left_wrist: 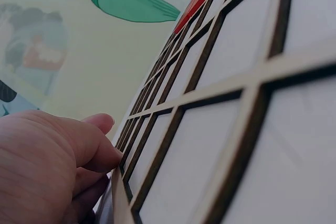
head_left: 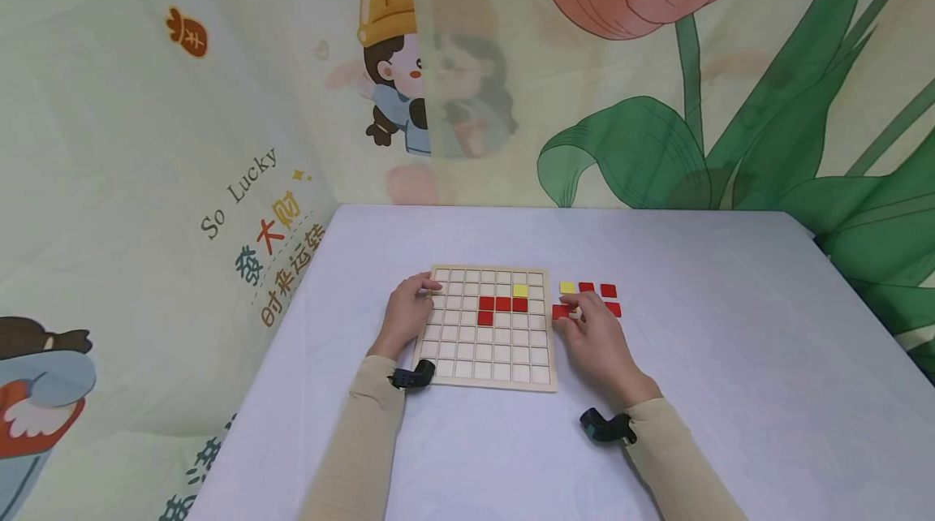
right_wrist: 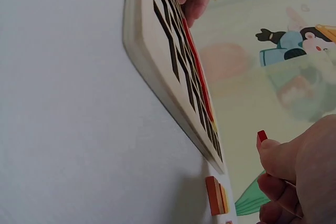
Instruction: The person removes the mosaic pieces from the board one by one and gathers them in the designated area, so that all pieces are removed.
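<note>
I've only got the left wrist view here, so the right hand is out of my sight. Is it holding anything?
Observer: Yes, the right wrist view shows the right hand holding a red tile.
Operator: Good. Is there any yellow on the board?
Observer: One yellow tile; in the head view it sits in the cell just beyond the right end of the row of three red tiles.

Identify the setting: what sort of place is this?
Probably a staged indoor tabletop corner: a plain white rectangular table, a pale printed cartoon-and-tulip backdrop behind it, and a square pale-wood grid board holding small square red tiles.
</note>
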Demonstrator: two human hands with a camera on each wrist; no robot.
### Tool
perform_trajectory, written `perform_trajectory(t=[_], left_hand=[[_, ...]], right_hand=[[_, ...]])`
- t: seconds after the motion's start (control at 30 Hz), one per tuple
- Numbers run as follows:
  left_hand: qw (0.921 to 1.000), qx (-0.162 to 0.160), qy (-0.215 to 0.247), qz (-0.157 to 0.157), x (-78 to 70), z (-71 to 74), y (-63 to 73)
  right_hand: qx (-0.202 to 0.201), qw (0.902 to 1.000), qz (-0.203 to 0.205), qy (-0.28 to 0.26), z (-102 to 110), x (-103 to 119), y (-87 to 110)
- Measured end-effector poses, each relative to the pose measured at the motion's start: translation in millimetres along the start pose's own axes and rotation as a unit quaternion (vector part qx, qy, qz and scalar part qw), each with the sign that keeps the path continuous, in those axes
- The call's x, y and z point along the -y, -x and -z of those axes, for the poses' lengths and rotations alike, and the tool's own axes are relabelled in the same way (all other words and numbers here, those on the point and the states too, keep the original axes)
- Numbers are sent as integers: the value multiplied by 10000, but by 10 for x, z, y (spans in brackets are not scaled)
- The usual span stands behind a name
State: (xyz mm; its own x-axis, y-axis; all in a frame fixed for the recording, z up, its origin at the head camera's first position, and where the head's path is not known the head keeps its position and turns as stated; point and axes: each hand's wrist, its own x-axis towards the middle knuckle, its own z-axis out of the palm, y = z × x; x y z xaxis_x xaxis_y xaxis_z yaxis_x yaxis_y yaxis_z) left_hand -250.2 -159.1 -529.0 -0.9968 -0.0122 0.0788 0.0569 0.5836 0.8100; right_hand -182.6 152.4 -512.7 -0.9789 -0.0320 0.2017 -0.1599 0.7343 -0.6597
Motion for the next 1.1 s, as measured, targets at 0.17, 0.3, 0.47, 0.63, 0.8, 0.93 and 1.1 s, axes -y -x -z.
perform_trajectory(t=[0.17,0.3,0.47,0.63,0.8,0.93,1.1], left_hand=[[10000,-16,2,-23,-10,-7,-36],[10000,-13,11,-40,-27,-9,-67],[10000,-8,-27,-60,-69,20,-98],[10000,-48,17,-11,-107,41,-105],[10000,-26,75,2,-116,-1,-109],[10000,-46,80,-14,-90,-41,-98],[9999,-59,14,92,1,-20,23]], right_hand=[[31,9999,-118,-72,117,-81,-16],[123,9997,-221,-58,207,-172,-22],[157,9996,-198,100,307,-268,-39],[282,9991,-245,211,371,-323,-55],[322,9977,-367,471,411,-390,-32],[268,9973,-334,604,409,-431,0],[321,9973,-395,536,298,-440,94]])
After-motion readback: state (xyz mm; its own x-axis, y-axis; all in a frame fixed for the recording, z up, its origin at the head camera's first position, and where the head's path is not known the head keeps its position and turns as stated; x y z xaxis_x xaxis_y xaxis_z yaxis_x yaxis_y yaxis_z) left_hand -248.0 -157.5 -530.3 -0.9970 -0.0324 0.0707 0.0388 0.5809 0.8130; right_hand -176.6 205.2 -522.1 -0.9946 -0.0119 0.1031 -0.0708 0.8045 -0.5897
